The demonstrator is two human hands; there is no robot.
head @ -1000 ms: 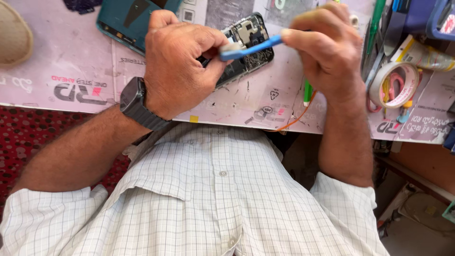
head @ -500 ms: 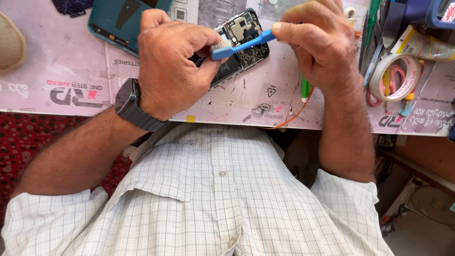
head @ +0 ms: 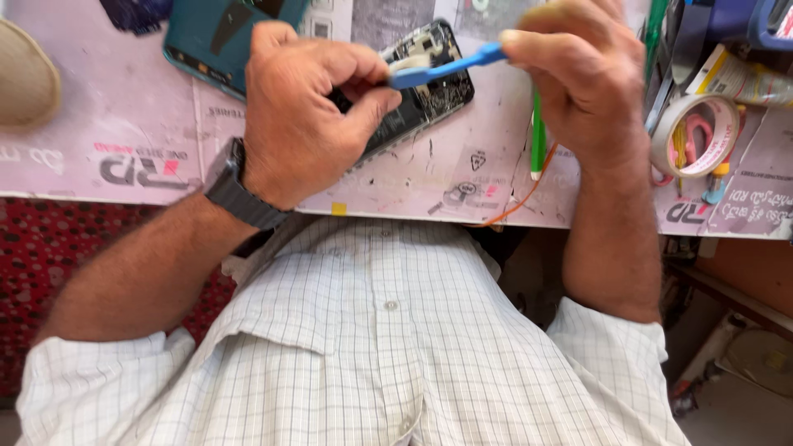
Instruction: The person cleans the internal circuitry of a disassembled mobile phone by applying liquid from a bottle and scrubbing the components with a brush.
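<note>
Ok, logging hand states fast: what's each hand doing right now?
Left hand: closed, holding the opened phone on the mat.
Right hand: closed, holding the blue brush.

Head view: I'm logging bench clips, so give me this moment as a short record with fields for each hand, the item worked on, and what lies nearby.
left hand: rests on the opened phone, pinning it to the mat
right hand: pinches the handle of a blue brush, fingers closed on it
blue brush: bristle end over the phone's exposed inside
opened phone: lies at an angle, back off, partly hidden by the left hand
work mat: pale pink, printed
nearby: teal phone cover upper left; tape roll right; green pen
wrist: dark watch on left
</note>
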